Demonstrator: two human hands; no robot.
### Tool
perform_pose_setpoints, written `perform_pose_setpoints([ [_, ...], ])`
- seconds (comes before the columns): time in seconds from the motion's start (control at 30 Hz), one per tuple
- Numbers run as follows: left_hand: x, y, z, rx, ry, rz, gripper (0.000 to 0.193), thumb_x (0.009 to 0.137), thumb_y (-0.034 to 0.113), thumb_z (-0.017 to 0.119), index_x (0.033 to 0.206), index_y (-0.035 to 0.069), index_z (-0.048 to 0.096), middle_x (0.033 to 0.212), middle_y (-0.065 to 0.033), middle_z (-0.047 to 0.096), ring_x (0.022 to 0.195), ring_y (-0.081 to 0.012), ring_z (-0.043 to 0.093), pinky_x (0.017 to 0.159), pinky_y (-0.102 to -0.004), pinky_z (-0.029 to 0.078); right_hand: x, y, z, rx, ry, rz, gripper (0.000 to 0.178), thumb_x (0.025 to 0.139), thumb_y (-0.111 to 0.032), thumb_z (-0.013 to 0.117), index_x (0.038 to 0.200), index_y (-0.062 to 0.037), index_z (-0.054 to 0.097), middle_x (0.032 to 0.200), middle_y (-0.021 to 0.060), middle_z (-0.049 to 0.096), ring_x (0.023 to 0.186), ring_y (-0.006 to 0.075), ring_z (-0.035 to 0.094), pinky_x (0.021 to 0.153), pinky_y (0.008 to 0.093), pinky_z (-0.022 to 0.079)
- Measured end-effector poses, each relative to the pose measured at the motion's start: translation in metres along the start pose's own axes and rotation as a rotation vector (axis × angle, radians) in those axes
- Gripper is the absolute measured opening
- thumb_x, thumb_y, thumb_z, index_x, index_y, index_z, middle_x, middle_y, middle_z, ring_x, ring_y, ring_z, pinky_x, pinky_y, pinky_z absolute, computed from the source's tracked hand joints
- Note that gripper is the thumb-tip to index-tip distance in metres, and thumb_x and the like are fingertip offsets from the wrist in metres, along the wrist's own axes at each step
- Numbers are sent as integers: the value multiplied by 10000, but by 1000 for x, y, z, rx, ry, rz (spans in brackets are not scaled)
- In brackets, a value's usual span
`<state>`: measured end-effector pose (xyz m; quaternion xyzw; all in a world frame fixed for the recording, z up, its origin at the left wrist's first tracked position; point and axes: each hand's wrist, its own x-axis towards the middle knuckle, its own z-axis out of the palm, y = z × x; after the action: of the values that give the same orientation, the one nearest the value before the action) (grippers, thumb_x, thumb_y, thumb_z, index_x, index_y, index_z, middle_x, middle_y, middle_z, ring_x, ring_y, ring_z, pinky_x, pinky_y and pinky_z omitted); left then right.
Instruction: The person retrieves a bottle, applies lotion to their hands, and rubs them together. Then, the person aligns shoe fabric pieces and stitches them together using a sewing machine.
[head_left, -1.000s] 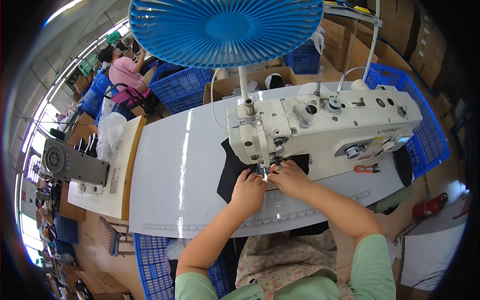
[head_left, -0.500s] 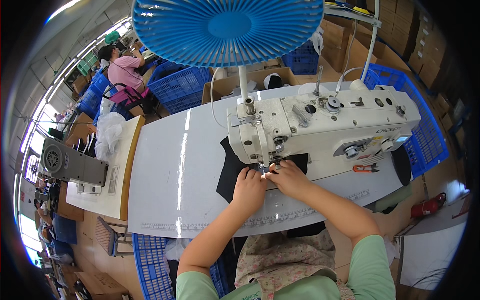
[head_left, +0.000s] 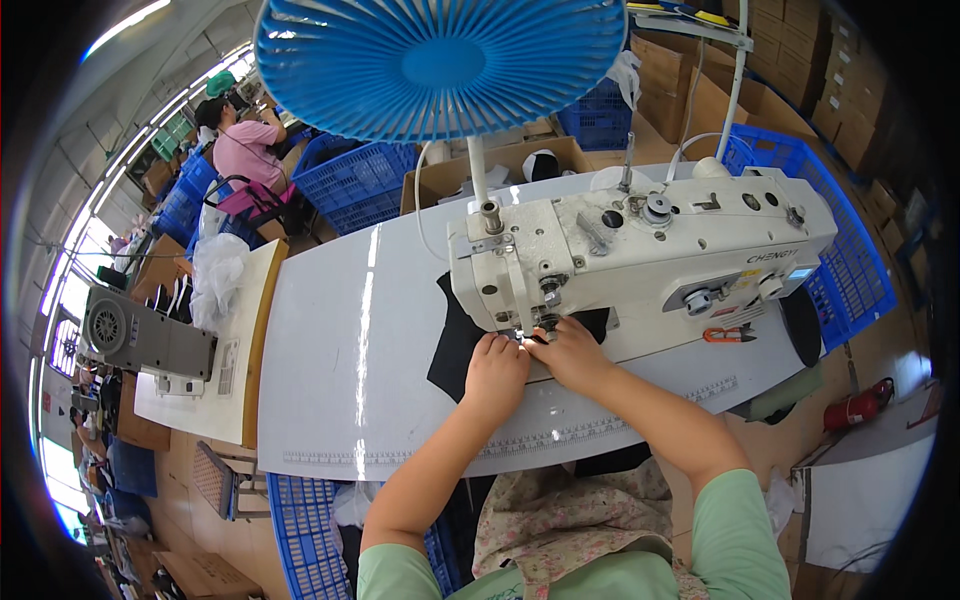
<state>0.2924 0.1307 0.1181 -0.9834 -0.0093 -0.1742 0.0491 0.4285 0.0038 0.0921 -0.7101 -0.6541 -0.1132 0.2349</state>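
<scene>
A white sewing machine point(head_left: 650, 245) stands on a pale grey table point(head_left: 340, 370). A piece of black fabric point(head_left: 452, 345) lies flat under its needle end and spreads to the left. My left hand point(head_left: 493, 375) presses on the fabric just in front of the needle, fingers curled down. Beside it, my right hand point(head_left: 568, 352) rests on the fabric at the presser foot, fingertips touching the left hand. Both hands hide the fabric's near edge.
A blue fan point(head_left: 440, 60) hangs over the machine. Orange-handled snips point(head_left: 728, 334) lie on the machine bed. Blue crates point(head_left: 355, 180) and cardboard boxes stand behind the table. Another person in pink point(head_left: 245, 145) sits far left. A second sewing machine point(head_left: 140, 335) sits at left.
My hands stay at the needle and have barely shifted. The person in pink at the far left has moved and now sits more upright.
</scene>
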Motion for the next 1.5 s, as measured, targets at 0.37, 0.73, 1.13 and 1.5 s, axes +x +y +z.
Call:
perform_pose_setpoints([
  [0.37, -33, 8, -21, 267, 165, -125, 460, 810, 140, 559, 1260, 60, 610, 1228, -71, 600, 1235, -236, 508, 1084, -410, 360, -13, 18, -44, -359, 138, -210, 294, 833, -188, 585, 1104, -105, 660, 1106, 23, 647, 1143, 213, 557, 987, 370, 437],
  [0.73, -15, 24, -56, 274, -204, -1, 140, 753, 144, 604, 835, 60, 680, 851, -68, 598, 860, -231, 545, 793, -374, 410, 2, -42, -58, -493, -512, -177, 200, 758, -164, 614, 844, -24, 728, 911, 98, 649, 904, 267, 610, 761, 364, 478],
  [1.13, -7, -8, -48, 114, -112, 232, 117, 790, 146, 593, 847, 78, 668, 1002, -86, 657, 1082, -237, 585, 913, -380, 443, 5, -9, -45, -213, -287, -281, 135, 786, -160, 589, 787, -49, 667, 872, 107, 680, 947, 265, 633, 940, 382, 459],
  [1.5, -11, -23, -44, -155, -304, 129, 265, 801, 67, 578, 1036, 52, 699, 1207, -78, 681, 1246, -203, 561, 1019, -387, 420, 4, -8, -39, 73, -406, 28, 205, 881, -155, 540, 977, -68, 700, 1141, 119, 652, 1259, 310, 514, 1103, 434, 348],
])
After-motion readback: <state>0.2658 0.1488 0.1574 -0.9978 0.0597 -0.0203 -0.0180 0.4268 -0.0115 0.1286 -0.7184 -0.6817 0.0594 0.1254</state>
